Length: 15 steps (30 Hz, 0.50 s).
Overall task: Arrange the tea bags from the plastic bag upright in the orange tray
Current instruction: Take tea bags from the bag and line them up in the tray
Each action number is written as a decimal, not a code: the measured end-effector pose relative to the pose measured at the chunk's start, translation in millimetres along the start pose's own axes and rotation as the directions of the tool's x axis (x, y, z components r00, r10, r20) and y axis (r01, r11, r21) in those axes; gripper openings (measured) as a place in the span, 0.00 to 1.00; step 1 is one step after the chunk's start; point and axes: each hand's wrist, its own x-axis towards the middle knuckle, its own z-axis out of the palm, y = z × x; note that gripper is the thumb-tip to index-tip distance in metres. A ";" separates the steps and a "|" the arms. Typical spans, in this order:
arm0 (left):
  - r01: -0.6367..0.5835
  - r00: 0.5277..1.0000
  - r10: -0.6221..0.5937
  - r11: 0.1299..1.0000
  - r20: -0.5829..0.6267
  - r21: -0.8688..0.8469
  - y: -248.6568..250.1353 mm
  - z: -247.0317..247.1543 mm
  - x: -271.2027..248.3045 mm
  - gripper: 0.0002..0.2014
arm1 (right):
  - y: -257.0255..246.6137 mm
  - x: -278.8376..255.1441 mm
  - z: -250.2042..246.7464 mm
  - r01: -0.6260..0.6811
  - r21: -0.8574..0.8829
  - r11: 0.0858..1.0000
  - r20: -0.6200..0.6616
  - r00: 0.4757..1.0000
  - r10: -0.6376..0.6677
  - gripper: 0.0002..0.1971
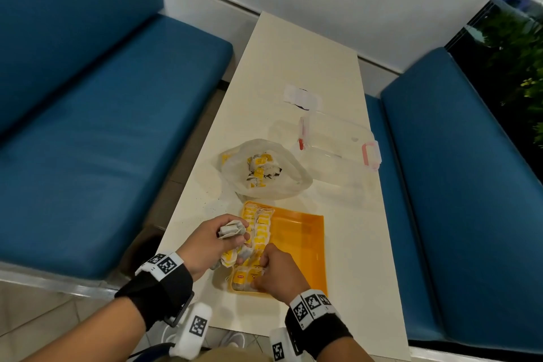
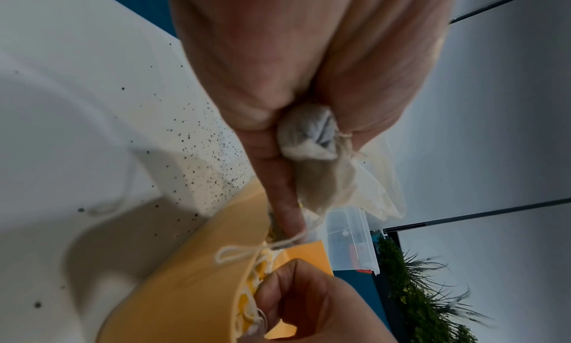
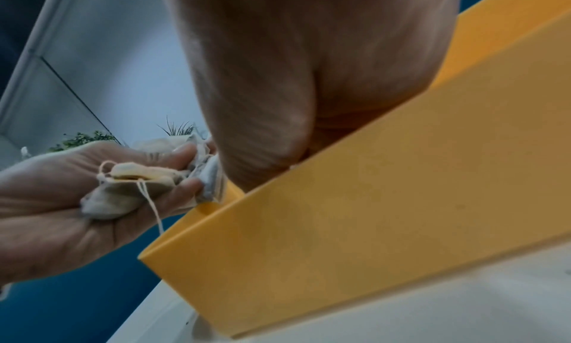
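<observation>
The orange tray lies near the table's front edge, and a row of yellow-tagged tea bags stands along its left side. Behind it the plastic bag lies open with more tea bags inside. My left hand hovers at the tray's left rim and grips a crumpled bunch of tea bags, strings dangling. My right hand is in the tray's near left corner, fingers curled round tea bags there. From the right wrist, the tray wall hides those fingertips.
A clear plastic box with red latches sits behind the tray on the right, with a white flat item farther back. Dark tea crumbs speckle the white table. Blue benches flank both sides.
</observation>
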 end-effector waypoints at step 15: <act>0.167 0.983 -0.184 0.832 0.022 -0.529 23.7 10.7 10.9 0.13 | -47.2 -38.9 -56.9 0.547 0.097 0.832 -0.353 0.800 -0.485 0.10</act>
